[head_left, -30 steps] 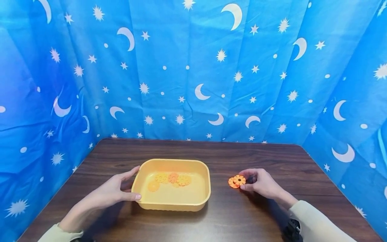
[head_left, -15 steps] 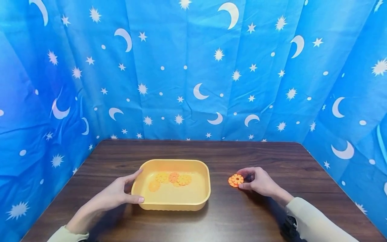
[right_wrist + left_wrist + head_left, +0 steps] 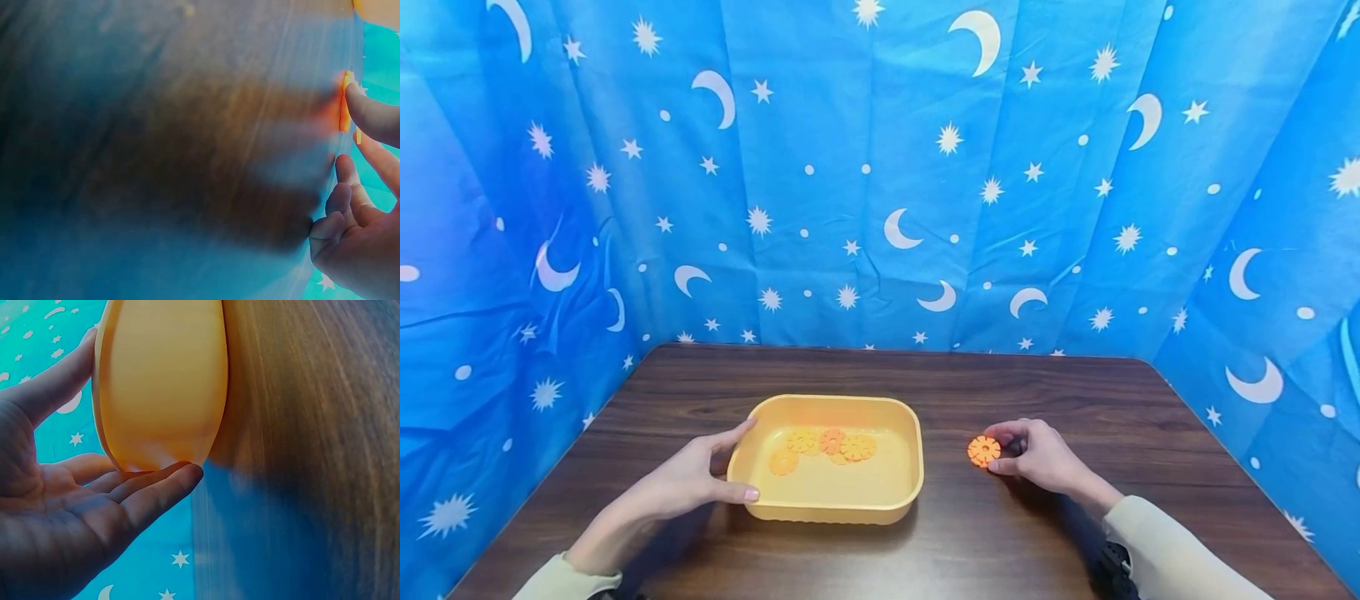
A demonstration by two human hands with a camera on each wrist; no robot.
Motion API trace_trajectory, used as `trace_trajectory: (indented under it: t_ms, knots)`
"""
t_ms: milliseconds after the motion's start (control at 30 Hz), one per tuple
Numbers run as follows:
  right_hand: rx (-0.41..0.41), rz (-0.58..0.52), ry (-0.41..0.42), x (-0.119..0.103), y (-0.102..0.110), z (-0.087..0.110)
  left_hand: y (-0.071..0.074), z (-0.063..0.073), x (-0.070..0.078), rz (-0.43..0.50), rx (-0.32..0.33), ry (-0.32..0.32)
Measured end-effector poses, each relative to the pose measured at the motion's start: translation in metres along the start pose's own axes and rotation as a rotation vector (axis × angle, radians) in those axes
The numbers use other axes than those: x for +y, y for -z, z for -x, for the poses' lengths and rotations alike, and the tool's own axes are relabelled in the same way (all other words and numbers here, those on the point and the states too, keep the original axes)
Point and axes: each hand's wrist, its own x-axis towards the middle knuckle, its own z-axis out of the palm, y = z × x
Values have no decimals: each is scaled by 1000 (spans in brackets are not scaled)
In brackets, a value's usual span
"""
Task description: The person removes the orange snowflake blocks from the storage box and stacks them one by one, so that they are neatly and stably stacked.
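Currently left hand [image 3: 691,477] grasps rounded yellow tub [image 3: 831,512], right hand [image 3: 1047,457] pinches bright orange disc [image 3: 982,451], round, rim notched

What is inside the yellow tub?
The tub holds an orange disc between two yellow discs, and a pale orange disc toward the left. More edges show beneath, but overlaps cover the rest, so no exact count is possible.
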Motion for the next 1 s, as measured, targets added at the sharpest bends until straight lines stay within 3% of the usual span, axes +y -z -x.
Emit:
trace_trajectory:
  t_ms: [600,1000]
  knots:
    - [-3,103,21,0,0,0,0,-3,-1,24,2,-6]
    - [-10,90,32,-1,-1,0,0,-1,-1,45,10,20]
